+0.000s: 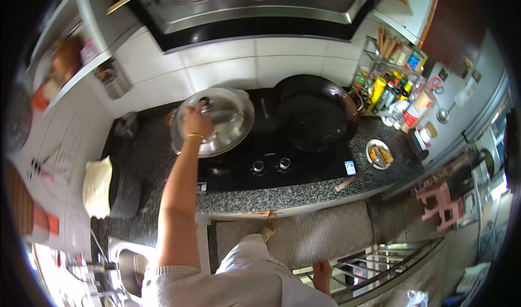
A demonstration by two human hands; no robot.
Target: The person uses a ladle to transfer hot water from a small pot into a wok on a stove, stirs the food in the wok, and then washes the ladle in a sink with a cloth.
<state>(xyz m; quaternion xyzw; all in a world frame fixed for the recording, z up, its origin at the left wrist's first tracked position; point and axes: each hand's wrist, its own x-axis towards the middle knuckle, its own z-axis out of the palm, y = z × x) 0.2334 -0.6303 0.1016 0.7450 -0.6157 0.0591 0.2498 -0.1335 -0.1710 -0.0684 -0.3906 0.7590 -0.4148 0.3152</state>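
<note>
My left hand (198, 123) reaches forward with its fingers on the dark knob (206, 103) of a round glass pot lid (232, 126). That lid covers a pan on the left side of a black glass gas hob (244, 177); what is inside is hard to make out. On the hob's right side sits a large dark wok (315, 111), uncovered, with a few wet spots in it. Down by my right side, my right hand (322, 272) hangs with curled fingers and nothing visible in it.
A small white bowl of cooked food (379, 154) stands right of the hob, a long-handled spatula (358, 177) resting across it. Seasoning bottles (384, 93) crowd the back right corner. A dark bin (126, 195) and a steel sink (132, 270) are at left. The range hood (256, 26) overhangs.
</note>
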